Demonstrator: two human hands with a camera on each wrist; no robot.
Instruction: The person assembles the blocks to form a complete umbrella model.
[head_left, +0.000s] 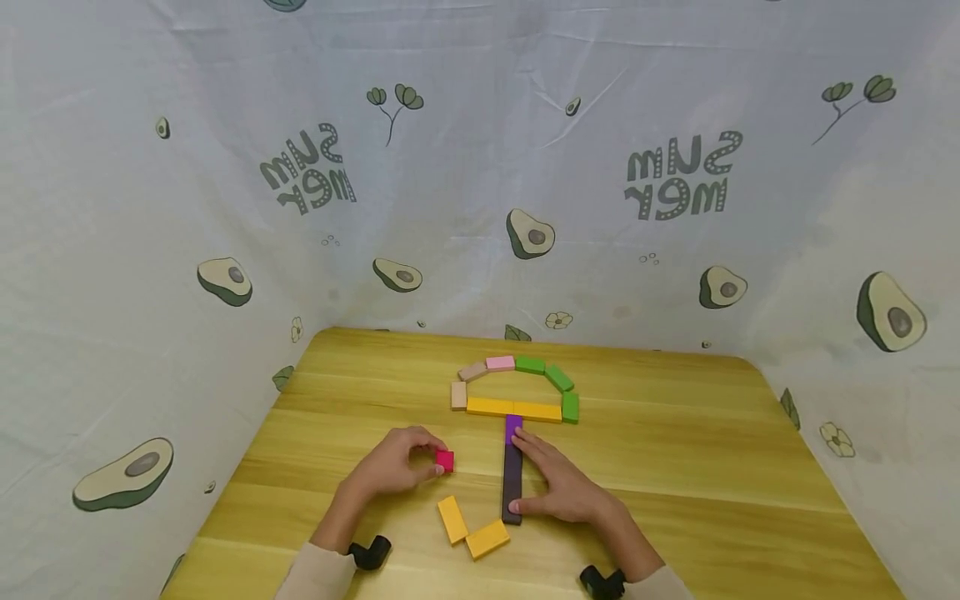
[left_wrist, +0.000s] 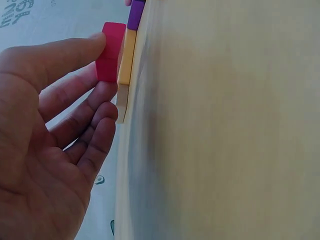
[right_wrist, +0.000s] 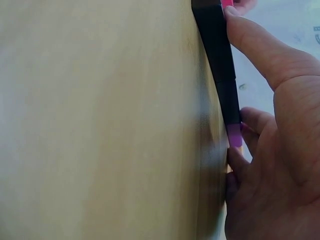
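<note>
My left hand (head_left: 396, 461) pinches a red block (head_left: 445, 461) between thumb and fingers, left of a straight column of blocks. In the left wrist view the red block (left_wrist: 111, 50) appears as an oblong piece. The column has a purple block (head_left: 513, 428) at its far end and black blocks (head_left: 512, 479) below it. My right hand (head_left: 566, 483) rests along the column, fingertips at the purple block and thumb on the black part near its close end. In the right wrist view the thumb touches the edge of the black blocks (right_wrist: 220, 50).
Beyond the column, two yellow blocks (head_left: 491, 407) form a bar under an arch of tan (head_left: 458, 396), pink (head_left: 500, 363) and green blocks (head_left: 558, 378). Two loose yellow blocks (head_left: 487, 540) lie nearer me. A printed curtain (head_left: 465, 167) surrounds the wooden table (head_left: 675, 442).
</note>
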